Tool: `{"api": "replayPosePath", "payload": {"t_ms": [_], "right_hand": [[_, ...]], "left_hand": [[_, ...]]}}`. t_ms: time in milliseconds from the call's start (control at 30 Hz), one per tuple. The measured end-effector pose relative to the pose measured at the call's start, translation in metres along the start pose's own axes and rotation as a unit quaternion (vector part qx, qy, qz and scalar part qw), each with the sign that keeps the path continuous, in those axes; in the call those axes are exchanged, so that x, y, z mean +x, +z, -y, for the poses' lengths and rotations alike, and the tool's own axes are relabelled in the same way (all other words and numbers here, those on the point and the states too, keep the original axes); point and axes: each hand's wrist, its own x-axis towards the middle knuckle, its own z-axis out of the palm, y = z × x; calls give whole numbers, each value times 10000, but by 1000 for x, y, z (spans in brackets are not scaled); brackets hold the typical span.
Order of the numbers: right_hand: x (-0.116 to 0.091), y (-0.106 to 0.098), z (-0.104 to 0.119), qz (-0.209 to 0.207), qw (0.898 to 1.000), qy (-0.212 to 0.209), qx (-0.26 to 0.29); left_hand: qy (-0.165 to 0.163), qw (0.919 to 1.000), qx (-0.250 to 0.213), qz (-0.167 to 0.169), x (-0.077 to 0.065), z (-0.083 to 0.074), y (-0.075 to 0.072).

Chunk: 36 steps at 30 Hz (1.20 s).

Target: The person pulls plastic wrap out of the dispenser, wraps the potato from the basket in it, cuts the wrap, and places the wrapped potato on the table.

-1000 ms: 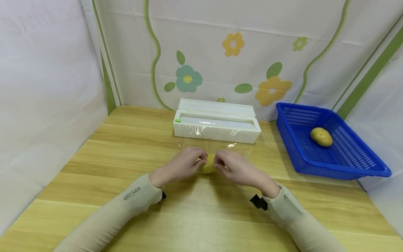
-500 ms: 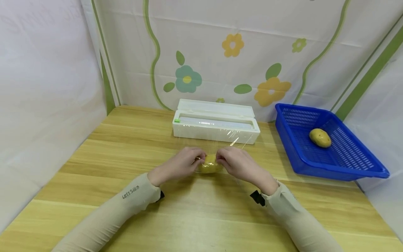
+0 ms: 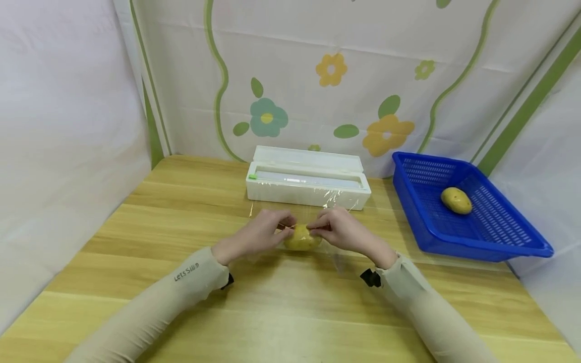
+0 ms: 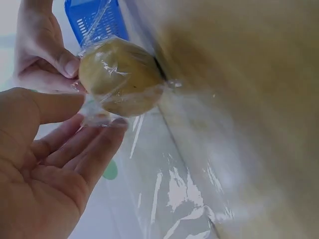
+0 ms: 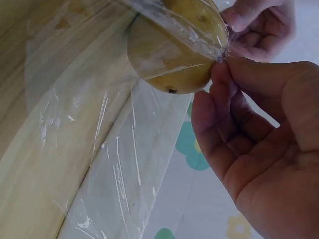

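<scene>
A yellow potato [image 3: 302, 239] lies on the table between both hands, with clear plastic wrap [image 4: 187, 191] over it and stretching out beyond it. My left hand [image 3: 259, 233] is at the potato's left end, its thumb and fingers pinching the wrap. At the other end my right hand [image 3: 344, 230] pinches gathered wrap between thumb and fingertips, close against the potato's skin. In the right wrist view the film [image 5: 114, 159] spreads over the potato and away from it.
Behind the hands stands a white wrap box [image 3: 308, 192], lid raised, a roll inside and a green slider at its left. To the right, a blue plastic basket [image 3: 419, 227] holds another potato [image 3: 456, 200]. A flowered cloth hangs behind the table.
Both hands have stayed at the potato, shifting only slightly while working the wrap. More of the potato shows between them now. The whole scene has drifted a little in the head view.
</scene>
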Motion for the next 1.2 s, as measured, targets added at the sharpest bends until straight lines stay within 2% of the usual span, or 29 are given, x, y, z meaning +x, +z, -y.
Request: {"api": "replayPosePath", "payload": {"t_ms": [100, 167, 233, 300, 400, 500, 600, 733, 867, 967, 1033, 1100, 1200], "right_hand": [[2, -1, -2, 121, 9993, 295, 200], [2, -2, -3, 197, 9978, 529, 338], [3, -3, -4, 251, 9959, 749, 438], [3, -4, -5, 275, 9940, 925, 515], [4, -5, -7, 264, 9919, 1091, 595], [3, -5, -10, 244, 9901, 1194, 700], [1, -5, -15, 211, 9887, 1238, 813], [-2, -5, -21, 158, 9872, 1298, 910], [-4, -4, -23, 29, 9887, 1350, 656], [-8, -3, -20, -391, 9916, 1224, 138], [-12, -2, -17, -782, 9925, 928, -165], [-14, -2, -13, -1109, 9917, 432, -479], [-17, 1, -9, -1259, 9869, -407, -928]], "left_hand": [[476, 9976, 430, -265, 0, -4, -2], [825, 9920, 880, -373, -2, -8, -2], [1084, 9840, 1376, -339, -5, -12, 0], [1164, 9763, 1809, -228, -7, -14, 3], [1065, 9693, 2214, -131, -7, -15, 9], [921, 9682, 2322, -166, -4, -14, 12], [845, 9694, 2300, -145, -1, -11, 13], [656, 9742, 2158, 105, 5, -7, 13], [373, 9779, 2016, 410, 13, -1, 13], [329, 9795, 1932, 461, 19, 3, 14], [313, 9801, 1897, 501, 22, 5, 14], [265, 9812, 1828, 552, 23, 5, 13], [103, 9849, 1607, 632, 25, 4, 10]]}}
